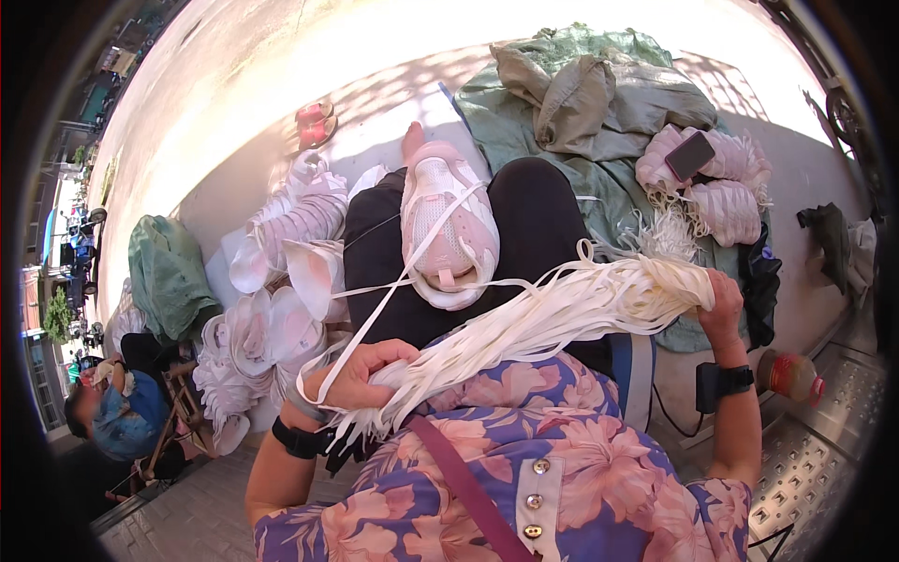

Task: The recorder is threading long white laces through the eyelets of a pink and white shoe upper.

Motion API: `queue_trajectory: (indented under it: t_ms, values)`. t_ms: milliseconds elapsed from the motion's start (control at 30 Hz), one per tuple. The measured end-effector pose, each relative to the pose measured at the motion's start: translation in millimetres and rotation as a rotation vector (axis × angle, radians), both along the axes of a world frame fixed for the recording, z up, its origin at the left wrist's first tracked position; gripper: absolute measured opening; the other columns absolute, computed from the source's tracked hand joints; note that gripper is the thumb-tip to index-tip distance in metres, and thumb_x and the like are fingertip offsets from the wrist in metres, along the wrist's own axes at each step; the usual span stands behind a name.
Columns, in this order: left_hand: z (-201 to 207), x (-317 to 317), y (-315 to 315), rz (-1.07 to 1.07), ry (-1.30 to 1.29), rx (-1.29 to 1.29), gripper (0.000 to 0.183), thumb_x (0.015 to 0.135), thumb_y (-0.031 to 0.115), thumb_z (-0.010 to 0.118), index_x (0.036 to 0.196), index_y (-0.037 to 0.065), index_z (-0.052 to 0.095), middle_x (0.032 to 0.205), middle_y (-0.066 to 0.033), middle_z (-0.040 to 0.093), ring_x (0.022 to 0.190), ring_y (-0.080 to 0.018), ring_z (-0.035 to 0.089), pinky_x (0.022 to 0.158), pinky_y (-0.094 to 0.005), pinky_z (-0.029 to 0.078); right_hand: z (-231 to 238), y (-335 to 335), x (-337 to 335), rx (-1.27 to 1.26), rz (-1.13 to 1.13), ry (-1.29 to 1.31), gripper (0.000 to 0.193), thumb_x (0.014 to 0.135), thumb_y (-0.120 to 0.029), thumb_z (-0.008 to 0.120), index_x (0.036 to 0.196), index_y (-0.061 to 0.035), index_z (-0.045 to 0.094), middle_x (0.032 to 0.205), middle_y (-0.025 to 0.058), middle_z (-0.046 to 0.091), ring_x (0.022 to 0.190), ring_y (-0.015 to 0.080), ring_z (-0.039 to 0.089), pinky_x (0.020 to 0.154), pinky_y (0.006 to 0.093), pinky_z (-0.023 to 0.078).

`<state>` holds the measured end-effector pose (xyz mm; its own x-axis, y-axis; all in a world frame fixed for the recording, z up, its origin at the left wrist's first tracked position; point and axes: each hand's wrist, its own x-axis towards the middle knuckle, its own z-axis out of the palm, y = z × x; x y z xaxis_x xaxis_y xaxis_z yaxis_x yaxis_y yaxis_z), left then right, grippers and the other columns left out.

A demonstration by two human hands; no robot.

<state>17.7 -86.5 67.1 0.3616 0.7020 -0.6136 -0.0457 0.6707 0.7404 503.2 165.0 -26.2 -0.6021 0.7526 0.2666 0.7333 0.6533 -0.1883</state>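
A thick bundle of white shoelaces (552,314) stretches across my lap between my two hands. My left hand (361,375) is closed around its near-left end, where loose lace ends hang out. At the far right end, my right hand (721,309) grips the gathered laces. A pale pink and white shoe upper (448,229) rests on my dark-trousered thighs, its heel tab toward me. One lace runs from the upper's top down to my left hand, and another strand crosses beside its heel.
Stacked pink-white shoe uppers (272,337) lie to my left, near a green sack (170,276). On the right, pink bundles (726,211) and a phone (689,156) rest on green sacking (599,173). A bottle (789,375) lies at right. Another person (131,417) sits at far left.
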Motion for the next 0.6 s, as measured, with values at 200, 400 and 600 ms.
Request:
queue_trajectory:
  t_ms: [200,400,600]
  values:
    - [-0.2,-47.8,-23.9,0.112,0.313,0.016,0.031,0.075,0.002,0.062,0.107,-0.001,0.060,0.093,-0.0048,0.064,0.082,-0.0097,0.059,0.075,-0.0233,0.048,27.9,-4.3,-9.6,0.025,0.032,0.167,0.039,0.064,-0.004,0.064,0.102,0.0003,0.056,0.092,0.0167,0.061,0.081,0.0352,0.059,0.073,0.0412,0.047]
    - [-12.5,-101.3,-74.9,0.275,0.302,-0.133,0.030,0.076,0.005,0.067,0.104,-0.002,0.062,0.091,-0.0075,0.066,0.078,-0.0117,0.062,0.072,-0.0247,0.051,54.6,-40.8,-63.0,-0.105,0.374,0.098,0.035,0.064,-0.008,0.067,0.096,0.0011,0.056,0.084,0.0161,0.061,0.074,0.0335,0.059,0.069,0.0399,0.046]
    - [-2.9,-129.5,-112.4,0.468,0.246,0.048,0.024,0.079,0.006,0.065,0.101,-0.005,0.064,0.086,-0.0058,0.067,0.071,-0.0130,0.063,0.067,-0.0252,0.051,102.9,-60.8,-98.0,-0.113,0.336,0.366,0.037,0.061,-0.015,0.069,0.093,0.0009,0.057,0.076,0.0134,0.060,0.071,0.0317,0.059,0.066,0.0383,0.046]
